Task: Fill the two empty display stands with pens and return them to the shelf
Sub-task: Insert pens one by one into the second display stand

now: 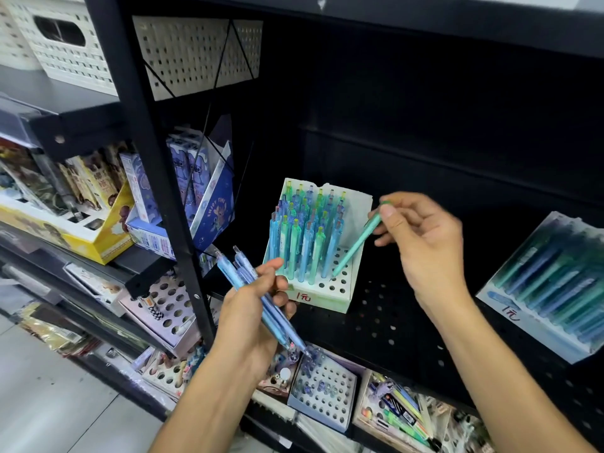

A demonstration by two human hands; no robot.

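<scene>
While the left hand (pixel 258 308) grips a bundle of blue pens (pixel 261 299) as ready stock, the right hand (pixel 421 237) pinches a green pen (pixel 356 246) near its top, tip angled into an open hole of the white display stand (pixel 330 289). That stand sits on the black perforated shelf (pixel 392 328), mostly filled; a second full stand (pixel 549 286) lies well apart at right.
</scene>
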